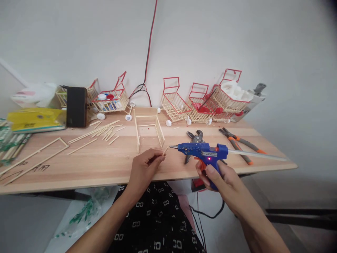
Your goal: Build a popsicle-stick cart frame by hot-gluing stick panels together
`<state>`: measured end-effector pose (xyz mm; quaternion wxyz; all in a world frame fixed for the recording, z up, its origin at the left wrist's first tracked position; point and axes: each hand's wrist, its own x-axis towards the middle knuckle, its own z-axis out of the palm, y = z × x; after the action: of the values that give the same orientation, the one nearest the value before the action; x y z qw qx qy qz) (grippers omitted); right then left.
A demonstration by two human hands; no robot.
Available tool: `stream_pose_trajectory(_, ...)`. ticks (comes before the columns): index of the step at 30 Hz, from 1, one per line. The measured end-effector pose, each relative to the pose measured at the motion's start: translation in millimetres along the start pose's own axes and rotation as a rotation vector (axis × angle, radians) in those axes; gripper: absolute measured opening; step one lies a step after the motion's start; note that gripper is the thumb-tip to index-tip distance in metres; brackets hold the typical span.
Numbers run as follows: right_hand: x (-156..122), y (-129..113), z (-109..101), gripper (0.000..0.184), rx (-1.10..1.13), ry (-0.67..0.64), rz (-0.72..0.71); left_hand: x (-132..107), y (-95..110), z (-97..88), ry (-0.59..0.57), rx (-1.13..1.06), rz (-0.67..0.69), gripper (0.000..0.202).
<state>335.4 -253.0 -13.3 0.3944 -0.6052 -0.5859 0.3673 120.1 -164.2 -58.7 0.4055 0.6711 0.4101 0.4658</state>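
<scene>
Pinched between the thumb and fingers of my left hand (pixel 147 165) is a short wooden stick (pixel 165 150), its end pointing up and right. My right hand (pixel 217 175) is wrapped round the handle of a blue glue gun (pixel 202 151), fingers by the orange trigger. A small red light glows on its side, and a clear glue stick (pixel 258 154) sticks out of its back. The metal nozzle lies close to the tip of the wooden stick; whether they touch I cannot tell. Just behind my left hand stands a partly built stick frame (pixel 159 131) on the table.
Finished mini carts (pixel 175 105) with red handles line the wall. Loose sticks (pixel 107 131) lie left of the frame. Orange-handled pliers (pixel 240 144) and a dark clamp-like tool (pixel 195 136) rest at right. A black phone-like box (pixel 76 107) stands beside a yellow packet (pixel 37 119).
</scene>
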Motion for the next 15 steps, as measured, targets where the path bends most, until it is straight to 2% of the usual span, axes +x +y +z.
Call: stream_pose_trajectory(15, 0.2, 4.6, 1.5, 0.037, -0.009, -0.035, 0.012, 0.0, -5.0, 1.2, 0.007, -0.027, 0.027, 0.008)
